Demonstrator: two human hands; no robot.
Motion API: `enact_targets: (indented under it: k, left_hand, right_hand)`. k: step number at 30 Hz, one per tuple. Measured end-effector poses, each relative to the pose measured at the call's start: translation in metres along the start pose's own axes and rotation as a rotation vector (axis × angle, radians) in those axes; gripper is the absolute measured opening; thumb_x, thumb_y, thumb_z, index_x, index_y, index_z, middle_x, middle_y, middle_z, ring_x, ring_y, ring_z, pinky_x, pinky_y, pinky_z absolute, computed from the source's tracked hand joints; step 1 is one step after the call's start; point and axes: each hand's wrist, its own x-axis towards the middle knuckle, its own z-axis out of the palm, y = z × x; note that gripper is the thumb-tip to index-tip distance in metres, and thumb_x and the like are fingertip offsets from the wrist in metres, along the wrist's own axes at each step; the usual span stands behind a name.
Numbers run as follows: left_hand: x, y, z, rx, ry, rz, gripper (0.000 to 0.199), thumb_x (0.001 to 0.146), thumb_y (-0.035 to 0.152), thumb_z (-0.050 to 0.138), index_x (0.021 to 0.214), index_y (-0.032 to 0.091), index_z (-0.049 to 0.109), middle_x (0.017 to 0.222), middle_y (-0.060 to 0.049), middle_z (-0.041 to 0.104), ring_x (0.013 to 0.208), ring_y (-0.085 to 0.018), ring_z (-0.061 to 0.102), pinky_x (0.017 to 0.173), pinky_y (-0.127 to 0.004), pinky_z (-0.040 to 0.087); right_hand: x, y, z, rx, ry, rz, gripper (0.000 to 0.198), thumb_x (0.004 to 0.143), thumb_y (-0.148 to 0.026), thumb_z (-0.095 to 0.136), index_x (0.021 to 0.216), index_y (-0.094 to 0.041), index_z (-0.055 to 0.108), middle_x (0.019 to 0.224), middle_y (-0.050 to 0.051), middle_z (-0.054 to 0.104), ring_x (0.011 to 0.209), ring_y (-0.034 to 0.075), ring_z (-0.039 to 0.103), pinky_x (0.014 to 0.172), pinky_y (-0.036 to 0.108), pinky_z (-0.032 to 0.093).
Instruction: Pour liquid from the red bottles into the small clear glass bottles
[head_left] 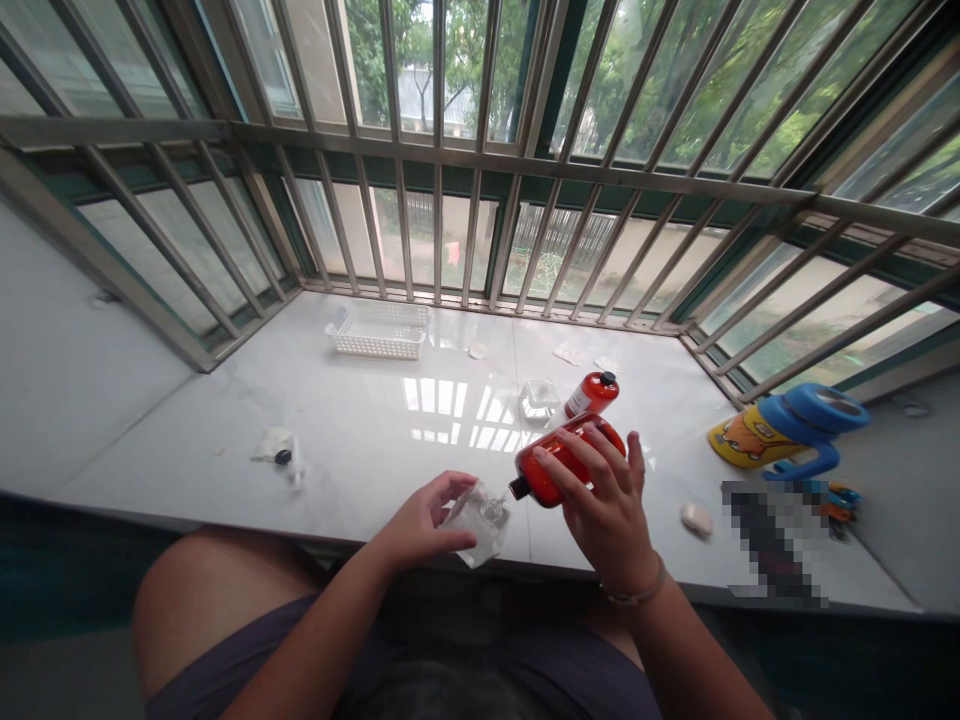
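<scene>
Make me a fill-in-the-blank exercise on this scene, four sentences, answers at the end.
1. The left hand holds a clear, faceted container, and the ____ hand holds a tilted red bottle.
2. A second red bottle on the glossy white tabletop has a ____ cap.
3. In this view, the white, perforated plastic basket is to the ____ of the second red bottle.
4. The yellow drinking bottle has a ____ carrying handle.

Missing words: right; black; left; blue.

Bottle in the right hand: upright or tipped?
Tipped: the red bottle slants sideways, its black neck aimed at the clear container.
</scene>
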Motion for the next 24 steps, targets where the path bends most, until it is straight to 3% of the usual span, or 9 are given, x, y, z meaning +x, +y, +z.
enact_targets:
  k: [24]
  left_hand:
    - [0.0011,-0.0091,-0.0031,-0.014,0.001,-0.004,0.075,0.073,0.042,0.099,0.136,0.023,0.061,0.138,-0.012,0.064,0.128,-0.034,0.064,0.112,-0.050,0.050]
  right_hand:
    - [0.0013,0.0007,-0.0034,-0.024,0.004,-0.011,0.056,0.098,-0.002,0.062,0.142,-0.038,0.066,0.145,0.003,0.068,0.151,0.029,0.050,0.134,0.070,0.020]
